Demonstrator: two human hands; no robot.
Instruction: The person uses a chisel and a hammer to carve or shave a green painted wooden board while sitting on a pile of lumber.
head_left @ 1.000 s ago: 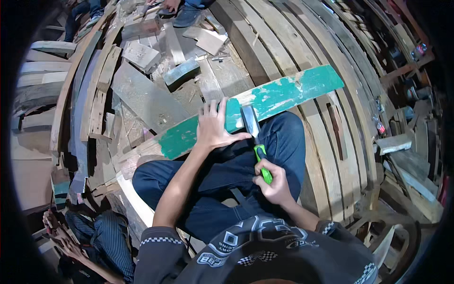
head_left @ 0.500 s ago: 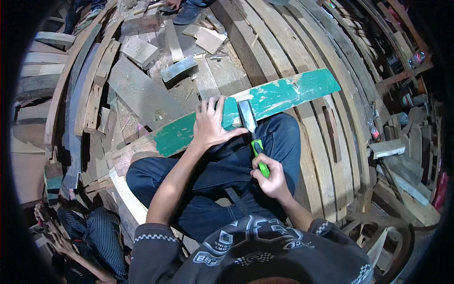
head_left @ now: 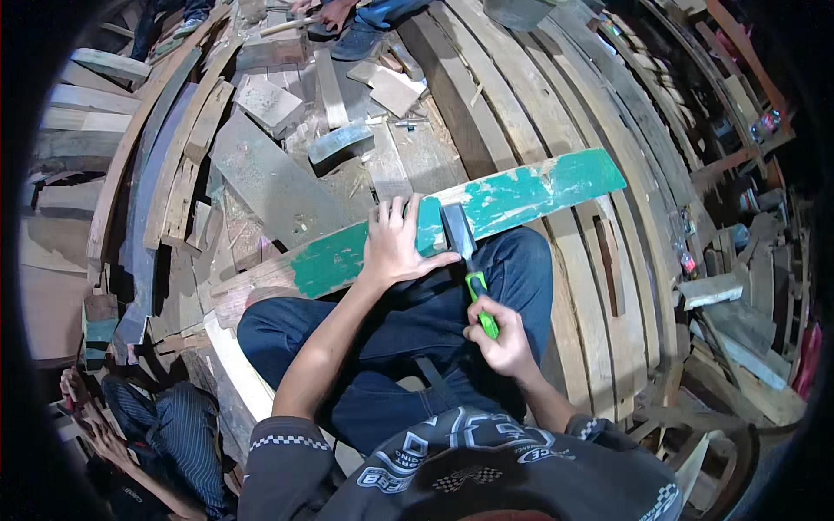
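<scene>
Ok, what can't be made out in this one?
All in the head view:
The green board's surface beneath the left hand: covered by that hand.
Part of the green handle: hidden in the right hand.
Whether the metal blade touches the board: its underside faces away.
The far co-worker's upper body: cut off by the top edge.

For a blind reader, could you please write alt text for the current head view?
A seated person rests the left hand on a green board and grips a green-handled tool in the right hand, its blade over the board. Planks lie around.
</scene>
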